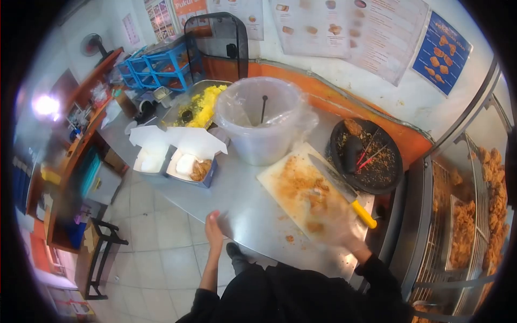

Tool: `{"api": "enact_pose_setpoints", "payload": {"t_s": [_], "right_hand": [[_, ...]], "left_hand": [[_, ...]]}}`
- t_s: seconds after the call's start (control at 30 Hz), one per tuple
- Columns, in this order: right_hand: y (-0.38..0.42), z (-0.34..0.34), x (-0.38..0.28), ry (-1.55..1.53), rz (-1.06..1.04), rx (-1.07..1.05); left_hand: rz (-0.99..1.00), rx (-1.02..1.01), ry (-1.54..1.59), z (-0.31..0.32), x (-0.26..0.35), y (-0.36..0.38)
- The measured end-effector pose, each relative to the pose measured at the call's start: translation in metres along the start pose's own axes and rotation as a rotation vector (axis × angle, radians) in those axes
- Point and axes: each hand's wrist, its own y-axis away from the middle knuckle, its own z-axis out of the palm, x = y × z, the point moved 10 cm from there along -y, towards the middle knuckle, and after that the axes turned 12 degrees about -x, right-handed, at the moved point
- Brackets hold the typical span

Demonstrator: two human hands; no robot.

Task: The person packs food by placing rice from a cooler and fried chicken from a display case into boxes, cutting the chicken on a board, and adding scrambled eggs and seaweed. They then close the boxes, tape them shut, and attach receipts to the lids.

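My right hand (340,230) is over the lower right part of a white cutting board (280,180), smeared by motion, so its fingers and anything in them cannot be made out. Brown fried crumbs and pieces (315,200) lie on the board beside it. A knife with a yellow handle (364,214) rests along the board's right side, its blade pointing away from me. Near the front edge of the metal table, my left hand (213,228) is open with nothing in it. Beyond it stand two open boxes; the right box (200,176) contains rice and fried chicken (200,170), the left box (152,163) something white.
A large plastic-lined bucket (253,142) stands behind the board. To the right is a black stone mortar (390,172) with a pestle and red-handled utensils. A tray of yellow food (207,105) sits at the back. Fried chicken (462,231) fills a rack at far right.
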Motion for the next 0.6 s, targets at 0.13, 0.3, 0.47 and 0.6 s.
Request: {"api": "enact_pose_setpoints", "payload": {"t_s": [0.13,0.3,0.47,0.6], "right_hand": [[-0.035,-0.014,-0.030,0.106,-0.101,-0.209],[-0.078,0.002,0.003,-0.057,-0.122,-0.259],[-0.074,0.012,0.008,-0.143,-0.020,-0.228],[-0.079,0.007,0.030,-0.439,0.263,-0.222]], "left_hand": [[-0.076,0.089,0.070,-0.025,-0.013,0.015],[-0.078,0.090,0.124,-0.016,-0.002,0.010],[-0.086,0.015,0.100,-0.006,-0.006,-0.003],[-0.020,0.057,0.062,-0.035,-0.014,-0.038]]}}
